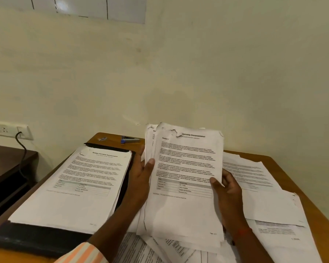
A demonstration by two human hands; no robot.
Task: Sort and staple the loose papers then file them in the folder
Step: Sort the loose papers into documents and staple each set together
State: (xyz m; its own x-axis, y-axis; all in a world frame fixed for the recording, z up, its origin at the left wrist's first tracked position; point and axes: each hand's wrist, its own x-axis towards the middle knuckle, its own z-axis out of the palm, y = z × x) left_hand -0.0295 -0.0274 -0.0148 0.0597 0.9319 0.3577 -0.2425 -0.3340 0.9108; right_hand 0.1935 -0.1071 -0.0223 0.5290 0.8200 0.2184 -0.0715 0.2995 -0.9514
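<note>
Both hands hold up a bundle of printed sheets (184, 168) with torn top corners, tilted above the table. My left hand (141, 175) grips its left edge, thumb on the front. On the right edge, my right hand (226, 190) pinches the bundle with its thumb over the page. A black folder (36, 238) lies open at the left with a stack of printed papers (74, 186) on it. A blue and silver stapler (130, 139) sits at the table's far edge, beyond the folder.
Loose printed sheets (264, 196) cover the right and near parts of the wooden table (292, 179). A small object (102, 139) lies next to the stapler. A dark side table (6, 162) and a wall socket with a black cable (21, 135) are at the left.
</note>
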